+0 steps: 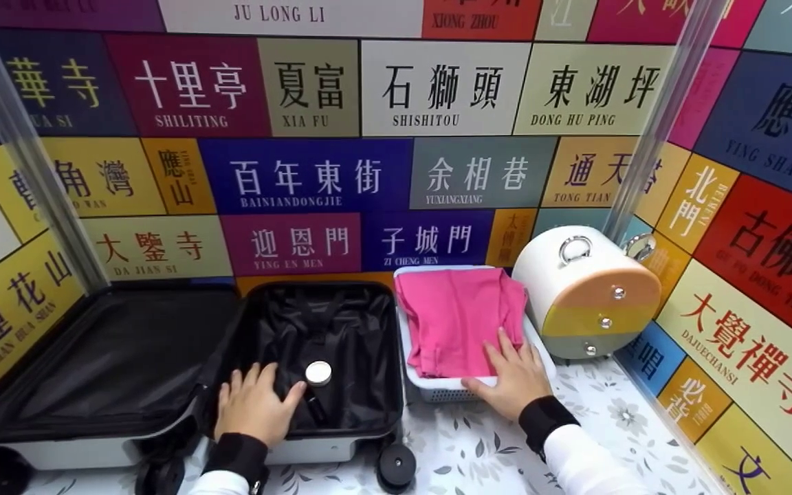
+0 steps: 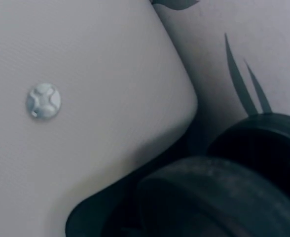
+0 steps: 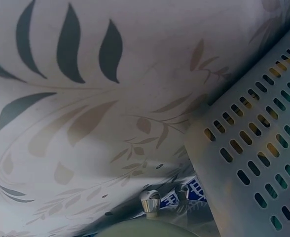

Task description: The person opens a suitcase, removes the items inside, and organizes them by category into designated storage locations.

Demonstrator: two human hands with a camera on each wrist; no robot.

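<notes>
A hard-shelled grey suitcase point(image 1: 341, 451) with glossy black lining lies open, and in its right half sits a small, round, white disc point(image 1: 318, 372); the person's left hand point(image 1: 256, 404) is at that half's near left edge, fingers apart. Just beside it, a pale, slotted plastic basket point(image 1: 445, 394) holds a bright pink, folded, lightly creased cloth point(image 1: 461, 320) that spans most of its opening. The right hand point(image 1: 516, 377) lies over the basket's near right corner, fingers spread across the cloth
</notes>
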